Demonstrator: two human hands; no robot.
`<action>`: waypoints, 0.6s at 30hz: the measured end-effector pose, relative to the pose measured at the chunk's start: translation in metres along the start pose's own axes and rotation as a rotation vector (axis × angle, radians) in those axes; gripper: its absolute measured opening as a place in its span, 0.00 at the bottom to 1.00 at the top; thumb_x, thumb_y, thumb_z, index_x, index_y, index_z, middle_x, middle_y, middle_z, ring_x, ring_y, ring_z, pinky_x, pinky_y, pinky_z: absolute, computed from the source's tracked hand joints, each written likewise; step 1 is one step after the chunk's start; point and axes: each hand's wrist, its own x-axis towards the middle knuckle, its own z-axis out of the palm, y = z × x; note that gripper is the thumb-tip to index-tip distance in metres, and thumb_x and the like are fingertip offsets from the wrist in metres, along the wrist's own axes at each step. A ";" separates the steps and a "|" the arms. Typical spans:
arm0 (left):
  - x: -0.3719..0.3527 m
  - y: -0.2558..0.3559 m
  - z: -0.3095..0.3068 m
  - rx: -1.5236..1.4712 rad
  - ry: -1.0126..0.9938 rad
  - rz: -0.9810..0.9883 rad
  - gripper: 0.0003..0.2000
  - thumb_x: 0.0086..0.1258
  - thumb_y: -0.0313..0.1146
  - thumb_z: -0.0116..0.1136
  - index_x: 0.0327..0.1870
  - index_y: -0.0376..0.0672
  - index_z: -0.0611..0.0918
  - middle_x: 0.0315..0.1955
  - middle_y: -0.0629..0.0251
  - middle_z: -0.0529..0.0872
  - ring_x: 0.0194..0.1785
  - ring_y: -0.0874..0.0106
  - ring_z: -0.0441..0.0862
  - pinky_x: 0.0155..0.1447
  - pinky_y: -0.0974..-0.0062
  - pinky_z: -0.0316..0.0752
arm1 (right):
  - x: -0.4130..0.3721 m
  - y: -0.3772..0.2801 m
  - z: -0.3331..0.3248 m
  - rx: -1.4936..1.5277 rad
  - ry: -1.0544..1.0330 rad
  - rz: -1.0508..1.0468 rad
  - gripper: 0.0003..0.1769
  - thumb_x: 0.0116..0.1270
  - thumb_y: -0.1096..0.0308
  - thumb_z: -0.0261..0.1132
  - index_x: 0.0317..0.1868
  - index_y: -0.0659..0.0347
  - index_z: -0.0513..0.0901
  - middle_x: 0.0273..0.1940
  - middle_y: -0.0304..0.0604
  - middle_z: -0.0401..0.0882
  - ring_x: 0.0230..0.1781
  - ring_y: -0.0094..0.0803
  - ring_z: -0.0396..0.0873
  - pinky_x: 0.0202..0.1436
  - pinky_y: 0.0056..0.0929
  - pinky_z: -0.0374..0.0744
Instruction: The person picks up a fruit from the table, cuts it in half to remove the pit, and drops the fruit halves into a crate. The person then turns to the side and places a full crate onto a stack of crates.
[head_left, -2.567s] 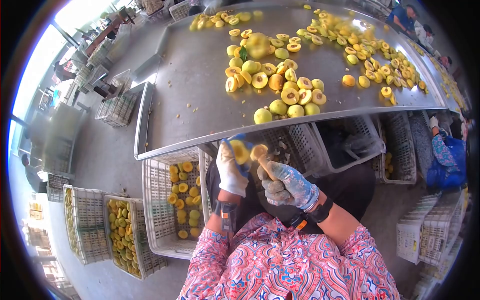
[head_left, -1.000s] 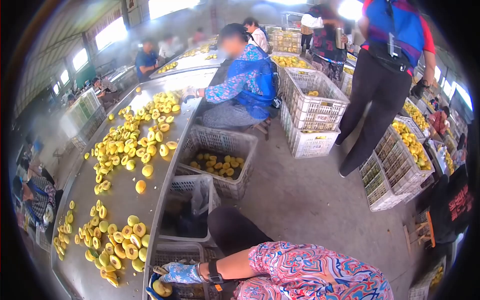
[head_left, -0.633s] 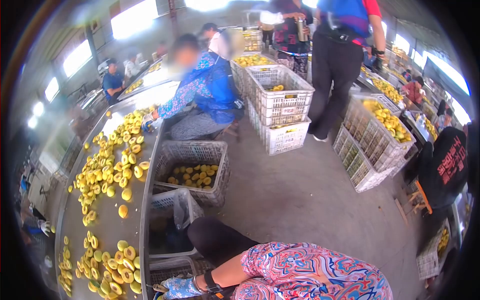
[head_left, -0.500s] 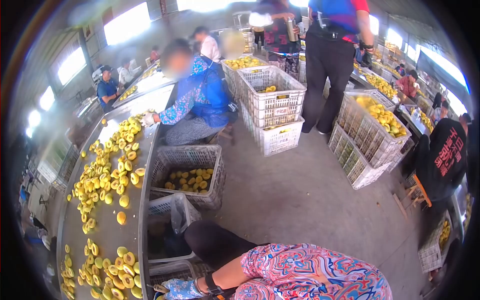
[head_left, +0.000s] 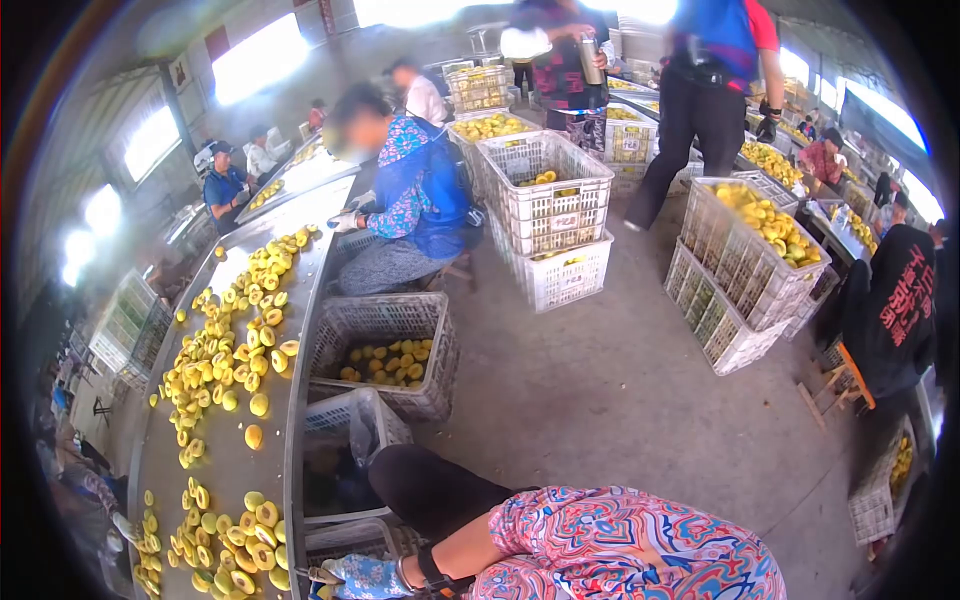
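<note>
While seated beside a steel table (head_left: 222, 466), holds gloved right hand (head_left: 362, 578) low near its rim (head_left: 295, 430) | cannot tell whether gripping | has halved fruit (head_left: 263, 556) across rim, picture-left, spread lengthwise along tabletop | shows no left hand

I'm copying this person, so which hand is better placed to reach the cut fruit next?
Probably the right hand: it's beside the metal table, near cut fruit. I can't make out the left hand.

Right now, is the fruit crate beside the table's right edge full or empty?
Partly filled: fruit lies low in the crate, inner walls showing above.
</note>
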 end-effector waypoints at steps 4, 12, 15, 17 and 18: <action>-0.002 0.016 0.016 -0.092 -0.027 -0.069 0.29 0.71 0.54 0.55 0.61 0.37 0.76 0.56 0.56 0.81 0.58 0.62 0.78 0.69 0.59 0.67 | -0.009 -0.033 -0.021 0.042 0.065 -0.101 0.15 0.59 0.58 0.65 0.34 0.64 0.81 0.31 0.54 0.80 0.32 0.52 0.80 0.35 0.46 0.76; -0.001 0.023 0.034 -0.171 -0.055 -0.143 0.28 0.72 0.54 0.54 0.60 0.37 0.76 0.55 0.56 0.81 0.57 0.62 0.78 0.67 0.61 0.69 | -0.011 -0.047 -0.035 0.119 -0.116 0.080 0.16 0.59 0.58 0.65 0.35 0.65 0.82 0.31 0.55 0.82 0.33 0.53 0.81 0.36 0.46 0.76; 0.004 0.024 0.048 -0.184 -0.081 -0.155 0.28 0.73 0.54 0.53 0.59 0.36 0.77 0.54 0.56 0.82 0.56 0.62 0.79 0.66 0.61 0.70 | -0.011 -0.033 -0.024 0.083 -0.073 0.022 0.17 0.59 0.57 0.66 0.36 0.65 0.81 0.32 0.56 0.82 0.34 0.54 0.81 0.37 0.46 0.77; 0.007 0.026 0.055 -0.188 -0.105 -0.163 0.28 0.73 0.54 0.53 0.59 0.36 0.77 0.54 0.56 0.82 0.56 0.62 0.79 0.65 0.62 0.70 | -0.009 -0.021 -0.022 0.114 -0.140 0.019 0.19 0.58 0.56 0.66 0.38 0.66 0.80 0.31 0.57 0.82 0.34 0.55 0.81 0.37 0.46 0.77; 0.009 0.026 0.060 -0.189 -0.124 -0.170 0.28 0.73 0.54 0.53 0.59 0.36 0.77 0.54 0.56 0.82 0.56 0.62 0.79 0.65 0.62 0.71 | -0.009 -0.024 -0.031 0.162 -0.173 0.046 0.20 0.59 0.55 0.67 0.38 0.67 0.80 0.31 0.58 0.81 0.35 0.55 0.81 0.38 0.47 0.77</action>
